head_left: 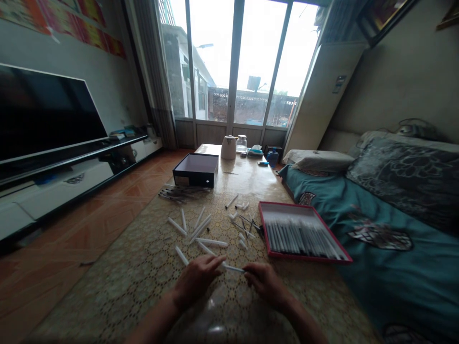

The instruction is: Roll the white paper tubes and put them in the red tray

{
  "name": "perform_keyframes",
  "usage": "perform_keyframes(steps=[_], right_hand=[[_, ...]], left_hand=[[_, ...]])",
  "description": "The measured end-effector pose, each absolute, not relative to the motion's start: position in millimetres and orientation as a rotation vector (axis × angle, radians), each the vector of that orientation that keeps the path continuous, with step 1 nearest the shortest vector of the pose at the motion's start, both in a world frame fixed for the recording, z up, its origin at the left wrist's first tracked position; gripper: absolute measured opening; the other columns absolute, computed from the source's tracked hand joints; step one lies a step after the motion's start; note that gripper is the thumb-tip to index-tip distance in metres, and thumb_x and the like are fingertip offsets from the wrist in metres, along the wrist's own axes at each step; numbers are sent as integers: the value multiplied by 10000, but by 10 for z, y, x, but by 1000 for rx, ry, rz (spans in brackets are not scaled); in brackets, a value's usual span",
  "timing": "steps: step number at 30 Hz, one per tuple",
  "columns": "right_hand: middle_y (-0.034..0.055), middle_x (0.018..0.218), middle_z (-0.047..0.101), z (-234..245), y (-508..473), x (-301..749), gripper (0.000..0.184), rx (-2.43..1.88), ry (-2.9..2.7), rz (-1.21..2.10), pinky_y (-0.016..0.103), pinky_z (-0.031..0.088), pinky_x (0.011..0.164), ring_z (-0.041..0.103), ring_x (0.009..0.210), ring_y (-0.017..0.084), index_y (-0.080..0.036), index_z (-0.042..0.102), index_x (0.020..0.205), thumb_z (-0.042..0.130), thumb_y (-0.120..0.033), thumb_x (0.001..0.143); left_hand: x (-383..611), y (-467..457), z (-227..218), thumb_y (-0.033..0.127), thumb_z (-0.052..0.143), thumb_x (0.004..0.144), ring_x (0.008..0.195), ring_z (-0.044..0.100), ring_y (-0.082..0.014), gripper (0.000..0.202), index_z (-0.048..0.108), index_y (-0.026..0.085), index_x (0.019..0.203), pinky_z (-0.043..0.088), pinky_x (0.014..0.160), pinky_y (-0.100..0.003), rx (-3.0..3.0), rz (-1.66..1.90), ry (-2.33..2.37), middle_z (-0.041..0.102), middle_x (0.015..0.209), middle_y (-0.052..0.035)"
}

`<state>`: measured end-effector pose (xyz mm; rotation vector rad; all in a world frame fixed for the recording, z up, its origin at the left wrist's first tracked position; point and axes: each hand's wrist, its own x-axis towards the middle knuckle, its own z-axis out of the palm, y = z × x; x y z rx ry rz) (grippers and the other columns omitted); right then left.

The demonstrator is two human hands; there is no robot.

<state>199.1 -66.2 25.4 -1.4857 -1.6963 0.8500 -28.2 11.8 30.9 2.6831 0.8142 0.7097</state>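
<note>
Basically, patterned table (143, 267) under L hand (202, 272) & R hand (263, 282); red-rimmed box (287, 208) w/ slim pens (301, 239) ahead & right of R hand. Both hands narrow, fingers drawn in, pinching opp. ends of one slim rod (234, 269) btwn them. Loose white tubes (201, 227) ahead of L hand. Step's prob. two-handed work on that rod; next move likely calls for steady, lined-up grips.
</note>
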Motion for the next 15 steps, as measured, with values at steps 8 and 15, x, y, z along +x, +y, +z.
perform_keyframes(steps=[8,15], right_hand=[[164,911,654,168,-740,3297,429,-1972,-986,9,336,458,718,612,811,266,-97,697,901,477,-436,756],[139,905,679,78,-603,4154,352,-2615,-792,-269,391,407,656,614,808,308,-239,714,929,455,-411,764]], left_hand=[[-793,293,-37,142,465,796,971,591,-218,356,603,233,1111,489,840,-356,2544,918,1250,640,1045,-79],[-926,336,-157,142,498,774,1024,546,-237,298,662,228,1008,451,896,-395,2624,863,1299,648,1032,-75]])
